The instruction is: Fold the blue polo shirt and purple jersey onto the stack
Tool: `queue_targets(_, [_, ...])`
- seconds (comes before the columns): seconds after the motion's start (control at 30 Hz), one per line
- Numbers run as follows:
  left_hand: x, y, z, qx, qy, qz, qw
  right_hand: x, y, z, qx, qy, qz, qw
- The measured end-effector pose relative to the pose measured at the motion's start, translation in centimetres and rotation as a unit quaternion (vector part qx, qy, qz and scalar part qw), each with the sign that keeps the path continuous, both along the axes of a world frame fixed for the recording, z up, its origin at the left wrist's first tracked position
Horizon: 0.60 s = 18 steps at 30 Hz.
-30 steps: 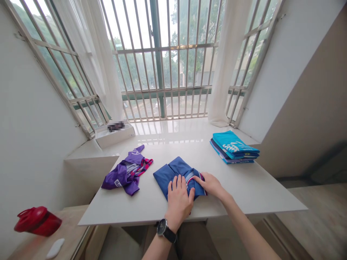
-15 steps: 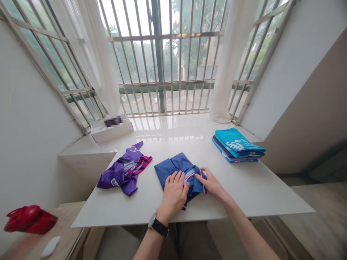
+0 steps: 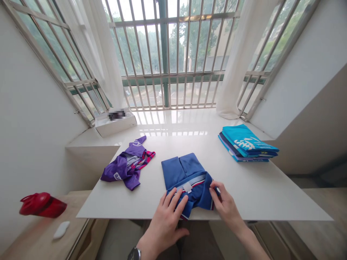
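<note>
A blue folded shirt (image 3: 187, 169) lies at the middle of the white table (image 3: 257, 202), with a striped band and a small white tag across it. My left hand (image 3: 165, 220) rests on its lower left fold, fingers spread and thumb apart from the cloth. At the right edge of the same shirt, my right hand (image 3: 226, 204) pinches the cloth between thumb and fingers. A crumpled purple garment (image 3: 127, 168) with pink-striped trim lies to the left, out of reach of my fingers. A wristwatch (image 3: 134, 254) shows at the bottom edge.
A stack of folded teal shirts (image 3: 246, 146) sits at the table's right. A white box (image 3: 116, 126) stands on the windowsill behind. A red bottle (image 3: 43, 205) lies on a lower wooden surface at left, near a white oval object (image 3: 61, 230).
My hands have drawn apart and toward me, and the shirt's lower part now lies folded differently, showing the band and white tag. The view has shifted, and the watch has sunk to the frame's edge.
</note>
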<state>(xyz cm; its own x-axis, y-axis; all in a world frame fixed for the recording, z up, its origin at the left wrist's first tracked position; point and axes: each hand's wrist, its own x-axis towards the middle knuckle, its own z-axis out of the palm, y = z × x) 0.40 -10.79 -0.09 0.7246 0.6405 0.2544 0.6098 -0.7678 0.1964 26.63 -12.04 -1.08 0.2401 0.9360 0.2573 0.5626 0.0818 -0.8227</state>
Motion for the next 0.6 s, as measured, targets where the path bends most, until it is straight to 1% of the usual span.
queue_targets(0.07, [-0.9,-0.6,-0.4,0.034,0.006,-0.02,0.999,0.3,-2.1,0.3,0.013,-0.029,0.051,0.998])
queue_targets(0.13, [-1.9,-1.3,-1.0,0.084,-0.001,-0.036,0.996,0.8,-4.3,0.4,0.011,-0.065,0.104,0.992])
queue_targets(0.2, [-3.0,-1.8,-1.6,0.119,-0.02,-0.047,0.992,1.3,-6.2,0.0,0.025,-0.109,0.152,0.982])
queue_targets(0.27, [-3.8,-2.1,-2.1,0.124,-0.037,-0.054,0.99,1.7,-7.4,-0.9,0.056,-0.151,0.183,0.97])
queue_targets(0.37, [-4.2,-1.9,-2.6,0.109,-0.06,-0.052,0.991,2.0,-7.7,-2.6,0.105,-0.191,0.188,0.958])
queue_targets(0.47, [-3.8,-1.5,-2.5,0.107,-0.09,-0.057,0.988,2.2,-6.9,-3.6,0.169,-0.228,0.16,0.945])
queue_targets(0.53, [-3.6,-1.3,-2.1,0.094,-0.1,-0.068,0.988,2.3,-6.3,-3.4,0.212,-0.249,0.128,0.936])
queue_targets(0.6, [-3.6,-1.0,-1.3,0.054,-0.108,-0.071,0.99,2.4,-5.7,-2.4,0.231,-0.242,0.121,0.935])
